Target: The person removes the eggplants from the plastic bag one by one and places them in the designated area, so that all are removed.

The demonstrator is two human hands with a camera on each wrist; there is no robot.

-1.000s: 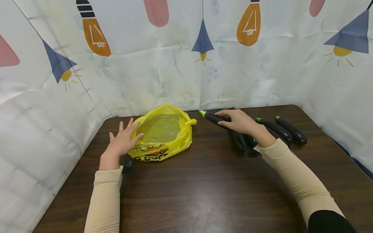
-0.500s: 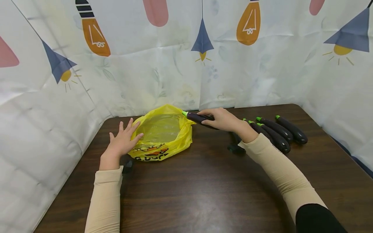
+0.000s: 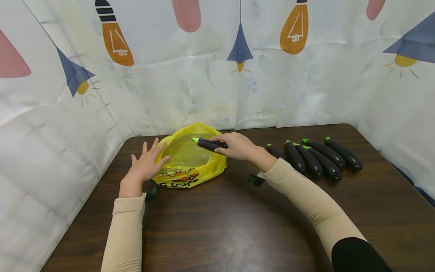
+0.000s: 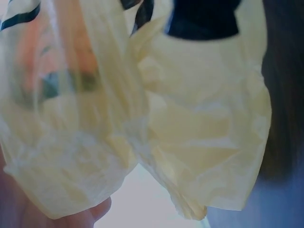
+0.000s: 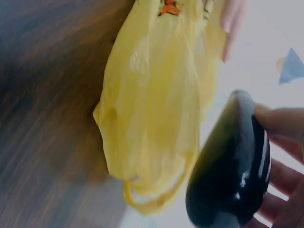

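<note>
A yellow plastic bag [image 3: 212, 170] stands with its mouth open at the back left of the table. My left hand [image 3: 144, 166] lies against its left rim, fingers spread. Pinched between thumb and fingers of my right hand [image 3: 238, 146] is a dark eggplant [image 3: 205, 144], its green tip pointing left over the bag's mouth. In the right wrist view the glossy eggplant [image 5: 232, 166] is beside the bag's wall [image 5: 147, 90]. The left wrist view is mostly filled by the bag [image 4: 194, 114], with a fingertip [image 4: 100, 209] showing below it.
Several more eggplants [image 3: 312, 162] lie side by side on the right of the dark wooden table [image 3: 210, 230]. One of them [image 3: 274, 152] is partly hidden by my right forearm. A white patterned cloth [image 3: 204, 87] hangs behind the table.
My right hand has carried the eggplant leftward from near the other eggplants to over the bag's mouth. My left hand stays at the bag's rim. The head view has shifted slightly.
</note>
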